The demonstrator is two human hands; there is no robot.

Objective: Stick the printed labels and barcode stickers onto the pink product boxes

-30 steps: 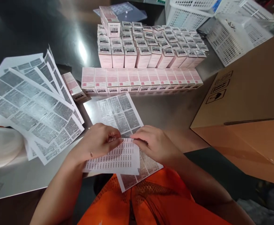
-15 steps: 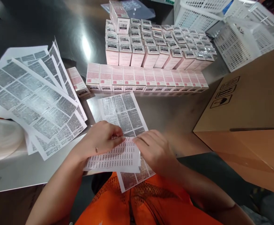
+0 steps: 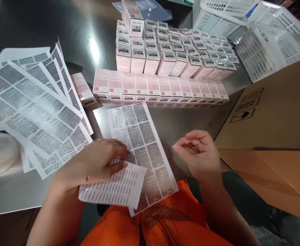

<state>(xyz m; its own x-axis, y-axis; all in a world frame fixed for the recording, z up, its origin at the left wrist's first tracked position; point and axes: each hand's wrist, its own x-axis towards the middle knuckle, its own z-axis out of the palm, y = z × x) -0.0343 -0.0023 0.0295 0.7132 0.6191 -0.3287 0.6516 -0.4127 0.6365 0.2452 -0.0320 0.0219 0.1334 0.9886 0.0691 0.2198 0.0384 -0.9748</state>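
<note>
My left hand is closed on a white sheet of small labels, printed with rows of short dark marks. That sheet overlaps a larger sheet of text-covered stickers, which lies at the table's front edge and hangs a little over it. To the right, apart from both sheets, my right hand is raised with its fingers curled and the thumb near the index finger. Whatever its fingertips hold, if anything, is too small to make out. Pink-and-white boxes stand in a row just beyond the sticker sheet.
More wrapped boxes stand in rows behind, one lying on top. Several sticker sheets are piled at left beside a single box. A cardboard carton flanks the right side, with white plastic baskets behind it.
My right hand has left the label sheet and moved right. My left hand has shifted left and down with the label sheet, now tilted, uncovering more of the sticker sheet.
</note>
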